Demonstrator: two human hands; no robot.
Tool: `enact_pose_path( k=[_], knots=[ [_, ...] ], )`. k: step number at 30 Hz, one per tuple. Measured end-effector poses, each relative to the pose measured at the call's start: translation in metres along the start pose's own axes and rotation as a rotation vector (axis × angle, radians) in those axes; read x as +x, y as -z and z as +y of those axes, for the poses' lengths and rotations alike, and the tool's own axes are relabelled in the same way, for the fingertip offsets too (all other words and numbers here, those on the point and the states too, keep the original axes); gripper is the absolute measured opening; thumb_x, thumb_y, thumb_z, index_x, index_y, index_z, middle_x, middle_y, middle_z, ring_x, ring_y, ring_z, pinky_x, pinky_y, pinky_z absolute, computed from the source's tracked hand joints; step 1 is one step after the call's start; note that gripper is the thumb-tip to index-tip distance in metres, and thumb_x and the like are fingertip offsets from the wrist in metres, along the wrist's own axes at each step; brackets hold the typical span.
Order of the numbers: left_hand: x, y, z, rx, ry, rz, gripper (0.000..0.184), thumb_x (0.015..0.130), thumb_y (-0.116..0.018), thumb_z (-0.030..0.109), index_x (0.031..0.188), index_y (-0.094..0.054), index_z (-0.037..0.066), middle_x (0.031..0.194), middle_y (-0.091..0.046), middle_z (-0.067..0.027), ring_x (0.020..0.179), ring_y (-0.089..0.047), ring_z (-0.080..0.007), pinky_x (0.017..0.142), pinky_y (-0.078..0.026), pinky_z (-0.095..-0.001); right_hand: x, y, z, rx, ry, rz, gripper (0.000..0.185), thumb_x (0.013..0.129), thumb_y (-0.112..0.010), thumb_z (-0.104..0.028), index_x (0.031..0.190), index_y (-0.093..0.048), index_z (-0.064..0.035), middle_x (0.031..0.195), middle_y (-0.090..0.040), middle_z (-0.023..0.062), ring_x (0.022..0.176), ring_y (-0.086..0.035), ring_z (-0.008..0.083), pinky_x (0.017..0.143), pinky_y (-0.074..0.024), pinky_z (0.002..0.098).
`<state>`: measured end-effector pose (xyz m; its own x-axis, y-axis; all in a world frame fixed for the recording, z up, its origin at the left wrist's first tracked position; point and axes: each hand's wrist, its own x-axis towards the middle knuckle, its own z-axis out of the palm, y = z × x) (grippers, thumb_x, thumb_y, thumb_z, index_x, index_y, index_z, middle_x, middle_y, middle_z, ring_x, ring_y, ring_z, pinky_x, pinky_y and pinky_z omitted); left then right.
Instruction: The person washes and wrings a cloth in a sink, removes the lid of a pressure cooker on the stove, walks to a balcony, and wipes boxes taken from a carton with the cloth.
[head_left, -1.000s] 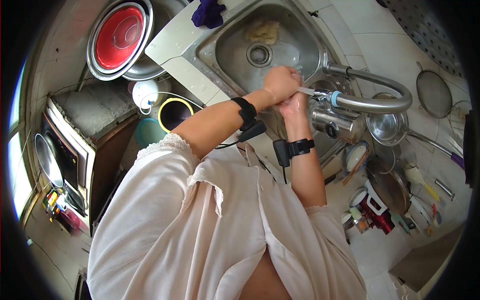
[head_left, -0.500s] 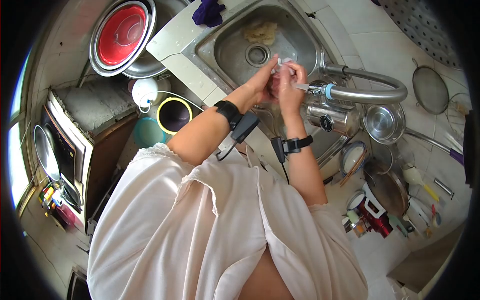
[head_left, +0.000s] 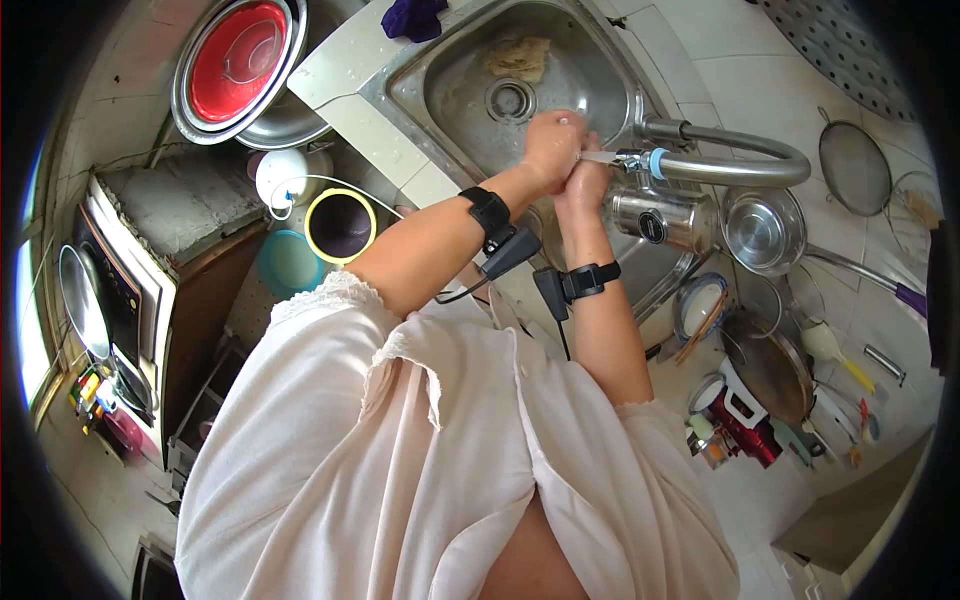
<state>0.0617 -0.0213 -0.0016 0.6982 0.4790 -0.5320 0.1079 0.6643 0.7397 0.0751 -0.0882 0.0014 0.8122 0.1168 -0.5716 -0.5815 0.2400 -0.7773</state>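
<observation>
Curling over the right hand (head_left: 588, 182), the left hand (head_left: 552, 152) has closed in since 0.5 s ago, when the 2 palms stood farther apart with whitish matter between them. They now meet over the near edge of the sink (head_left: 455, 125), beside the nozzle of the tap (head_left: 735, 171); the stream (head_left: 598, 157) seems to strike their outer skin more than whatever the palms enclose.

The left fingers look bent and narrow. The right fingers are mostly covered, so I cannot tell how wide they are, nor whether either hand grips anything. Only a white speck (head_left: 564, 121) shows at the left knuckles, perhaps lather. The label on the steel container (head_left: 680, 222) near the right wrist is too small to read, and the frame cuts off the purple cloth (head_left: 412, 18) at the counter's (head_left: 345, 68) far edge.
</observation>
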Motion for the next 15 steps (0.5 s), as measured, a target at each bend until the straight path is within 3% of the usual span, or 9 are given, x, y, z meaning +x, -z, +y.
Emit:
enact_pose_path(
  k=[2, 3, 4, 6, 10, 11, 13, 15],
  knots=[
    [-0.001, -0.006, -0.002, 0.362, -0.171, -0.037, 0.025, 0.092, -0.061, 0.021, 0.087, -0.071, -0.001, 0.079, -0.071, -0.0136, 0.069, -0.062, -0.0235, 0.069, -0.052, -0.04, 0.0, 0.005, -0.003, 0.003, 0.003, -0.005, 0.028, 0.105, -0.052, -0.027, 0.117, -0.061, -0.0039, 0.11, -0.067, 0.0082, 0.099, -0.067, 0.0208, 0.086, -0.0555, 0.0368],
    [-0.008, -0.009, 0.008, 0.572, -0.199, -0.073, 0.027, 0.089, -0.063, 0.023, 0.094, -0.074, 0.0, 0.08, -0.071, -0.0212, 0.073, -0.066, -0.0333, 0.073, -0.053, -0.0422, -0.009, 0.005, -0.01, 0.055, -0.058, 0.003, 0.029, 0.105, -0.051, -0.028, 0.117, -0.061, -0.0039, 0.11, -0.067, 0.0086, 0.099, -0.068, 0.0212, 0.086, -0.056, 0.0372],
    [-0.016, -0.012, 0.018, 0.572, -0.2, -0.074, 0.027, 0.089, -0.063, 0.023, 0.094, -0.074, 0.0, 0.08, -0.071, -0.0212, 0.073, -0.066, -0.0333, 0.073, -0.053, -0.0422, -0.016, 0.004, -0.016, 0.105, -0.12, 0.009, 0.031, 0.104, -0.05, -0.029, 0.117, -0.061, -0.0038, 0.111, -0.067, 0.009, 0.099, -0.068, 0.0217, 0.086, -0.0564, 0.0377],
    [-0.022, -0.015, 0.023, 0.726, -0.218, -0.168, 0.026, 0.086, -0.061, 0.026, 0.09, -0.076, 0.005, 0.091, -0.071, -0.0257, 0.088, -0.068, -0.0438, 0.082, -0.054, -0.0486, -0.009, 0.009, -0.016, 0.105, -0.118, -0.025, 0.033, 0.104, -0.048, -0.032, 0.118, -0.061, -0.0052, 0.113, -0.067, 0.0094, 0.099, -0.069, 0.0227, 0.086, -0.0572, 0.039],
    [-0.019, -0.008, 0.027, 0.976, -0.383, -0.279, 0.029, 0.086, -0.062, 0.028, 0.096, -0.076, 0.005, 0.094, -0.072, -0.025, 0.09, -0.069, -0.0442, 0.083, -0.054, -0.0477, -0.012, 0.018, -0.021, 0.034, -0.319, -0.045, 0.034, 0.104, -0.048, -0.035, 0.12, -0.06, -0.0069, 0.11, -0.068, 0.0086, 0.1, -0.069, 0.0223, 0.086, -0.0573, 0.0393],
    [-0.013, -0.003, 0.025, 1.017, -0.415, -0.297, 0.03, 0.087, -0.063, 0.03, 0.097, -0.074, 0.003, 0.089, -0.071, -0.0238, 0.084, -0.069, -0.0418, 0.08, -0.054, -0.046, -0.014, 0.021, -0.022, 0.016, -0.368, -0.047, 0.034, 0.104, -0.048, -0.035, 0.12, -0.06, -0.0073, 0.109, -0.068, 0.0084, 0.1, -0.069, 0.0222, 0.086, -0.0574, 0.0394],
    [-0.008, 0.012, 0.031, 1.06, -0.45, -0.311, 0.032, 0.088, -0.065, 0.031, 0.097, -0.072, 0.001, 0.083, -0.071, -0.0226, 0.078, -0.069, -0.0394, 0.077, -0.054, -0.0444, -0.013, 0.021, -0.025, -0.108, -0.297, -0.084, 0.034, 0.104, -0.051, -0.038, 0.116, -0.061, -0.0077, 0.105, -0.068, 0.0068, 0.098, -0.068, 0.0205, 0.083, -0.056, 0.0385],
    [-0.004, 0.043, 0.045, 0.797, -0.243, -0.377, 0.036, 0.089, -0.068, 0.035, 0.105, -0.069, 0.003, 0.086, -0.071, -0.0183, 0.077, -0.072, -0.0295, 0.073, -0.057, -0.0413, -0.009, 0.017, -0.024, -0.357, -0.158, -0.165, 0.036, 0.102, -0.058, -0.043, 0.109, -0.064, -0.0087, 0.095, -0.068, 0.0037, 0.093, -0.066, 0.0171, 0.078, -0.0533, 0.0368]
  ],
)
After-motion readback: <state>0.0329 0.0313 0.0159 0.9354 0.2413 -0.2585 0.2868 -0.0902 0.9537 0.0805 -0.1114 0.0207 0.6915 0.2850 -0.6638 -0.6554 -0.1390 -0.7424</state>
